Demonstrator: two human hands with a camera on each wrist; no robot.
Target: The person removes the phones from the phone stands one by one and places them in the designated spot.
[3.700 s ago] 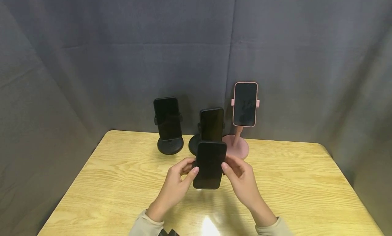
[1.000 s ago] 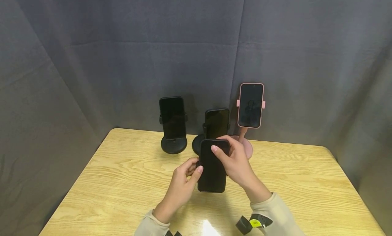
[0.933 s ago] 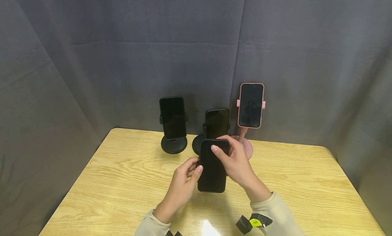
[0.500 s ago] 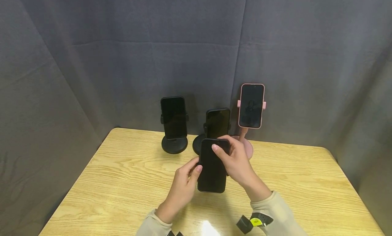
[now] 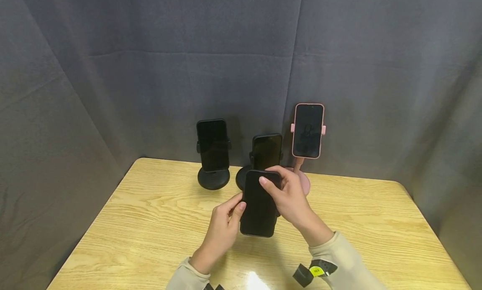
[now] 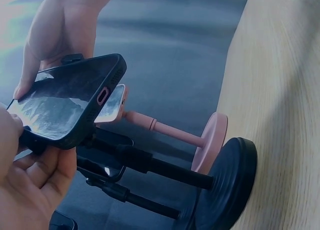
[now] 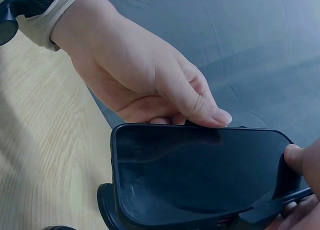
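A black-cased smartphone (image 5: 260,206) with a dark screen sits tilted on a black phone stand (image 6: 170,172), whose pole and round base show in the left wrist view. My right hand (image 5: 291,198) grips the phone's upper right part, thumb on the screen and fingers behind. At the phone's left edge, my left hand (image 5: 222,225) pinches a clamp arm (image 7: 287,177) of the stand between thumb and fingers. Most of the left fingers are hidden behind the phone in the head view.
Behind stand a phone on a black stand (image 5: 213,179) at left, another black-stand phone (image 5: 267,152) partly hidden in the middle, and a pink-cased phone (image 5: 308,131) on a pink stand (image 5: 304,183). A grey curtain (image 5: 169,72) surrounds the wooden table (image 5: 150,223).
Since the oldest frame, my right hand has moved from the phone's right edge to its upper right part. Over the last half second the phone and left fingertips have shifted slightly left.
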